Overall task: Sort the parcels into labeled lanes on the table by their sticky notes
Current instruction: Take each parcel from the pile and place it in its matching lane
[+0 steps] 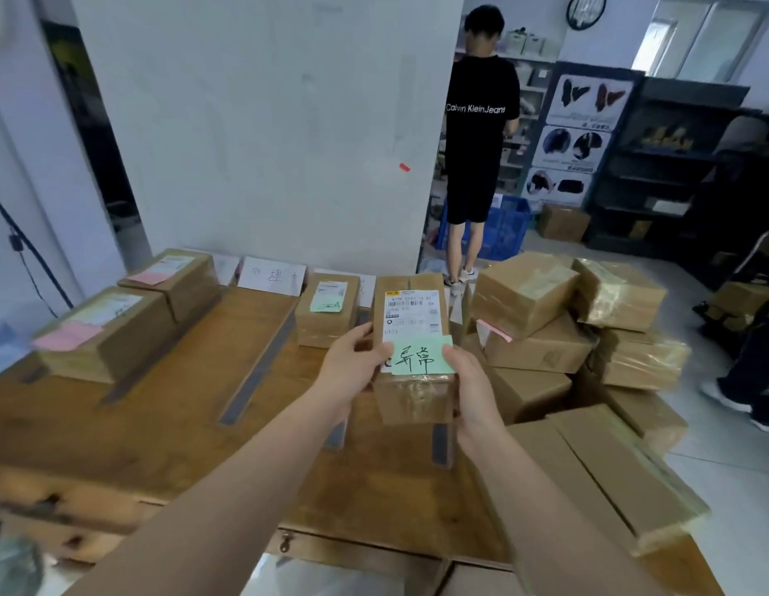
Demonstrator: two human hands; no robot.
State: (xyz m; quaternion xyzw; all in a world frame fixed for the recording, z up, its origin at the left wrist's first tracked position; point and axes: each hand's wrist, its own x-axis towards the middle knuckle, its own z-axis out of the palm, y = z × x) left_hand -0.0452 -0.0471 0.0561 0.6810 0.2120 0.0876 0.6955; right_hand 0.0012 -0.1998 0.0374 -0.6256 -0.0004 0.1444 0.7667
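Both hands hold one parcel [410, 311] between them above the right part of the table [180, 406]: the left hand [352, 369] grips its left edge and the right hand [473, 389] its right edge, thumbs on the top face at either side of the green sticky note [421, 358]. The parcel is tilted with its label face towards the camera. It sits right of a standing parcel with a green note [326, 311] and left of the piled parcels [541, 324].

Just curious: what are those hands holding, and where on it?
A cardboard parcel with a green sticky note: left hand grips its left side, right hand its right side.
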